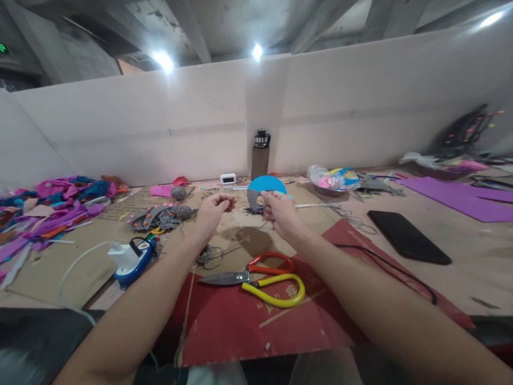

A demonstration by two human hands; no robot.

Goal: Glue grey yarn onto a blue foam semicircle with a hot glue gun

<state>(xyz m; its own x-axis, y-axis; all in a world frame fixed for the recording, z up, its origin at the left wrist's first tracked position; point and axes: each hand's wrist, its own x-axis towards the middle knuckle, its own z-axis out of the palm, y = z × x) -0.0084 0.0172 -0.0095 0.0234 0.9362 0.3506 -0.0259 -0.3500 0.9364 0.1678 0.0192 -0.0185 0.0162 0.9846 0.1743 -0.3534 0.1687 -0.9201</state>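
My right hand (pixel 281 215) is closed in a pinch on the near edge of a blue disc (pixel 269 184), raised over the cardboard. A grey curved patch (pixel 254 198) covers the disc's left part. Just left of it, my left hand (pixel 215 214) has its fingers curled together in a pinch; anything between them is too fine to make out. Grey yarn (pixel 209 256) lies loosely on the cardboard beneath my hands. Nearer to me are scissors (pixel 256 278) with one red and one yellow handle, blades pointing left.
A blue power strip (pixel 134 267) with a white plug stands left. Grey pieces with orange dots (pixel 160 215) and colourful scraps (pixel 60 198) lie beyond. At right are a black phone (pixel 409 237), purple sheets (pixel 452 198) and a bowl of scraps (pixel 333 181). A bottle (pixel 260 158) stands behind.
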